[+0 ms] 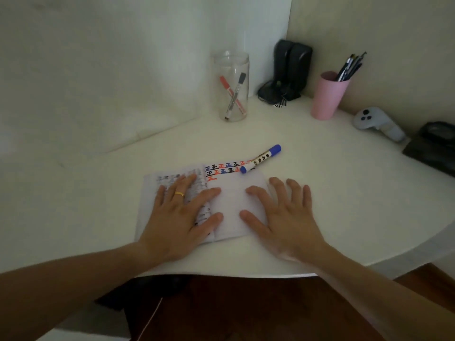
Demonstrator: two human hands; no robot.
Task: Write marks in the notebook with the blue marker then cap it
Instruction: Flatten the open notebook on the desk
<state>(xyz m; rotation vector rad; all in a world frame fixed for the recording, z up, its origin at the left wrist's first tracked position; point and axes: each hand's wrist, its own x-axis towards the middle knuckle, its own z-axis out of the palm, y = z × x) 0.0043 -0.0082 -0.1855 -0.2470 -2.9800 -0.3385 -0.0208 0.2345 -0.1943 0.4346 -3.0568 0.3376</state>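
Observation:
An open notebook [231, 205] lies flat on the white table [344, 193], with rows of red, blue and black marks across the top of its right page. The blue marker [261, 159] lies capped at the notebook's far right corner, slanting up to the right. My left hand [182, 212] rests palm down with fingers spread on the left page; it wears a gold ring. My right hand [283, 212] lies flat with fingers spread on the right page's right edge. Neither hand touches the marker.
At the back stands a clear glass jar [231, 87] holding a red and a black marker. Right of it are a black device [288, 72], a pink cup [328, 97] of pens, a white controller [376, 121] and dark objects [433, 146] at the right edge.

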